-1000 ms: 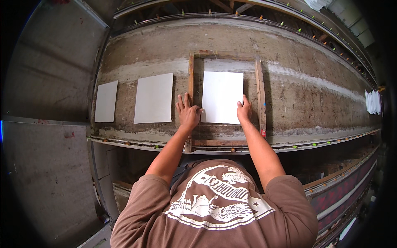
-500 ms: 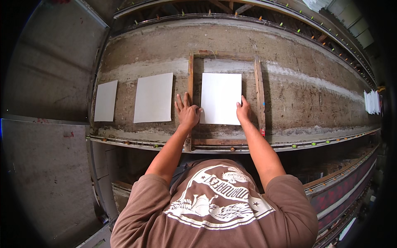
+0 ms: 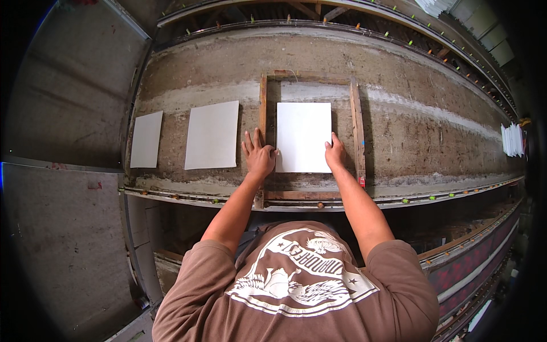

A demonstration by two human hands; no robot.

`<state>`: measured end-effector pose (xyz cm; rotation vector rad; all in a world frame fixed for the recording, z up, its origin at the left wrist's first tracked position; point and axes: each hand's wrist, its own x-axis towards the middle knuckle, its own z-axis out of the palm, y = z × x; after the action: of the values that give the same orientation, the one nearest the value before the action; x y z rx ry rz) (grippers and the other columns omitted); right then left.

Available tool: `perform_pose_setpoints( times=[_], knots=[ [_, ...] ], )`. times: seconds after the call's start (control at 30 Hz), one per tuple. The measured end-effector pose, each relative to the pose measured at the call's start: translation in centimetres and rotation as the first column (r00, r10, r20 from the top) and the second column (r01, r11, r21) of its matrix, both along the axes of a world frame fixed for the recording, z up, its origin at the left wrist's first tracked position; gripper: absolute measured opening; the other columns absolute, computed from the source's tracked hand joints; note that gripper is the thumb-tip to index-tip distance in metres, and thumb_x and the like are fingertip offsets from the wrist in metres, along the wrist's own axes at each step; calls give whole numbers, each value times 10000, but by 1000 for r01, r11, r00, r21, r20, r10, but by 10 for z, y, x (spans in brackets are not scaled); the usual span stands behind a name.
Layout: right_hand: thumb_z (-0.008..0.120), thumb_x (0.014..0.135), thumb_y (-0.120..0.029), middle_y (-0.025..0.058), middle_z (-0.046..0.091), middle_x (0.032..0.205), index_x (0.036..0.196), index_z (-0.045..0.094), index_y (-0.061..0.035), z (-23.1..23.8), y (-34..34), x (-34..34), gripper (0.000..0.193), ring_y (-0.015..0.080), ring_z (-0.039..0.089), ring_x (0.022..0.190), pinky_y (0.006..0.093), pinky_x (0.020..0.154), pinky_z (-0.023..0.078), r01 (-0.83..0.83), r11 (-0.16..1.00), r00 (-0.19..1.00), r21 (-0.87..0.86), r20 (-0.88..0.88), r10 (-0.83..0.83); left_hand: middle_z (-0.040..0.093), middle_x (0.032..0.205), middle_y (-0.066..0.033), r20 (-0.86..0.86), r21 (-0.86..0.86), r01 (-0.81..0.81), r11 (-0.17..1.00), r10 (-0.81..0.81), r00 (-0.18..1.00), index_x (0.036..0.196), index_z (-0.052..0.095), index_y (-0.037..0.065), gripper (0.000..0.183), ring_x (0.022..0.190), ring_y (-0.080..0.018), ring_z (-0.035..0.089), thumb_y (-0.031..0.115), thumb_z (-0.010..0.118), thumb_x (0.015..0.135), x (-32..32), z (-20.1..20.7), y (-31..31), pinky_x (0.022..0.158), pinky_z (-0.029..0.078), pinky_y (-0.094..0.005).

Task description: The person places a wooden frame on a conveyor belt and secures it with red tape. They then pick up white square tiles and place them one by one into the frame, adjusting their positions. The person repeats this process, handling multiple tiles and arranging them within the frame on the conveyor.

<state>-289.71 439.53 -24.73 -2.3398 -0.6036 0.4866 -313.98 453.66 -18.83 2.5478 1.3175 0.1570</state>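
A white rectangular sheet (image 3: 303,137) lies inside a worn wooden frame (image 3: 357,122) on the long table. My left hand (image 3: 260,157) rests across the frame's left bar with its fingers spread; its thumb reaches to the sheet's left edge. At the sheet's right edge, my right hand (image 3: 336,154) closes on the border, thumb over the sheet and index finger pointing away from me. The undersides of both hands are hidden. Left of the frame lie a second white sheet (image 3: 212,135) and, farther out, a third white sheet (image 3: 147,140).
The stained brown table (image 3: 433,148) carries rails with small coloured markers along its near edge (image 3: 393,201) and far edge (image 3: 273,24). A stack of white sheets (image 3: 511,141) stands at its right end. Dark grey panels (image 3: 68,228) are at the left.
The sheet inside the frame has shifted slightly left and toward me. Both hands remain nearly where they were.
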Motion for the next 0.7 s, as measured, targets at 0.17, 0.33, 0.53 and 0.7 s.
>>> perform_pose_setpoints(
  times=[0.17,0.33,0.53,0.7],
  knots=[
    [669,969,-229,224,612,1262,1484,529,-134,3,-1,0,542,401,602,1189,478,1005,486,-32,998,999,-50,37,34,119,1713,-153,53,-5,12,1000,-12,999,979,819,212,226,1562,-463,5,407,740,899,-1,-3,0,1236,62,-608],
    [667,969,-242,223,611,1255,1490,521,-134,8,-1,-2,551,402,603,1183,481,998,487,-41,995,999,-87,32,44,122,1713,-151,54,13,18,1000,-18,998,978,819,204,212,1561,-464,23,383,741,896,-2,-8,0,1237,76,-605],
    [657,977,-248,224,602,1259,1491,520,-137,16,0,-4,543,403,607,1180,483,996,489,-36,994,999,-105,18,38,137,1710,-150,85,-5,17,1000,-16,996,973,818,200,209,1563,-452,31,376,738,894,-2,-5,0,1237,86,-599],
    [656,979,-254,224,596,1266,1489,522,-151,15,-1,-3,538,406,610,1175,485,981,500,-62,992,998,-114,23,65,132,1711,-147,94,3,13,1000,-13,995,970,819,200,207,1563,-450,40,373,734,893,-2,-8,0,1237,91,-598]
  ],
)
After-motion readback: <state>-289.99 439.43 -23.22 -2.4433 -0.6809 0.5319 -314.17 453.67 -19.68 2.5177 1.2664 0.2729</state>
